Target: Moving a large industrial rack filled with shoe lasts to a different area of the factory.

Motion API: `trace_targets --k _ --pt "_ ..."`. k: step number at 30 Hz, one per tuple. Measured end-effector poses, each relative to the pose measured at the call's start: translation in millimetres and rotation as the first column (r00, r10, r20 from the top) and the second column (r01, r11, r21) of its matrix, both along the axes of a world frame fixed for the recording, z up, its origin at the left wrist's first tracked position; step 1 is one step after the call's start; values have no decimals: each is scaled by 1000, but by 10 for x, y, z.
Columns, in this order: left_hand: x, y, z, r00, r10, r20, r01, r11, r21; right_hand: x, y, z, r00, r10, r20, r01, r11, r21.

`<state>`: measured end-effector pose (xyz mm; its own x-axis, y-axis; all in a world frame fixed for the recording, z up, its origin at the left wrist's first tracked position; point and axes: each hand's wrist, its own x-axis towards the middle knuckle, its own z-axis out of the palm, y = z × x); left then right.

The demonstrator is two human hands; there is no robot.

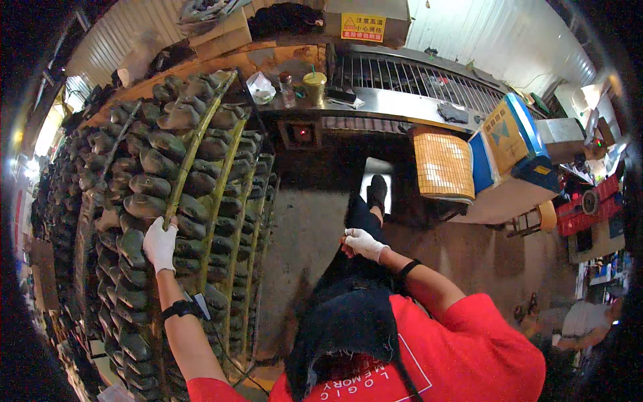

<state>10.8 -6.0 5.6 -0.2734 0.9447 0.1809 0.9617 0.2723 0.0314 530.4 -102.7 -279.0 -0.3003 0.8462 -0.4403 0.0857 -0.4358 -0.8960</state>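
Observation:
At my left stands a tall rack packed with rows of dark grey-green shoe lasts (159, 163). Yellowish rails (199, 139) run along its tiers. My left hand (161, 245), in a white glove with bare fingertips, is closed round the end part of the front rail, beside the lasts. My right hand (364, 244), gloved the same way, is in front of my body above my dark trousers. Its fingers are curled together; whether anything small is between them is hidden.
Ahead is a metal conveyor with bars (429, 79), its ledge holding a yellow-lidded cup (314, 84) and a bottle (287, 91). An orange gridded pad (442, 164) and a blue box (519, 144) stand at the right. Farther right are red crates (593, 204) and another person (581, 321).

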Motion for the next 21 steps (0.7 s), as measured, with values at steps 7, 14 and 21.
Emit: trace_targets --k 7,14,21 --pt "-42 9 -11 1000 8 8 -8 1000 -21 4 34 -164 994 -73 85 79 995 -67" --pt "-11 4 -7 1000 28 2 -28 999 -42 108 21 -95 985 -149 -83 135 978 -159" --pt "44 -9 54 999 43 25 -42 998 -47 77 -24 -18 992 -98 -77 87 987 -137"
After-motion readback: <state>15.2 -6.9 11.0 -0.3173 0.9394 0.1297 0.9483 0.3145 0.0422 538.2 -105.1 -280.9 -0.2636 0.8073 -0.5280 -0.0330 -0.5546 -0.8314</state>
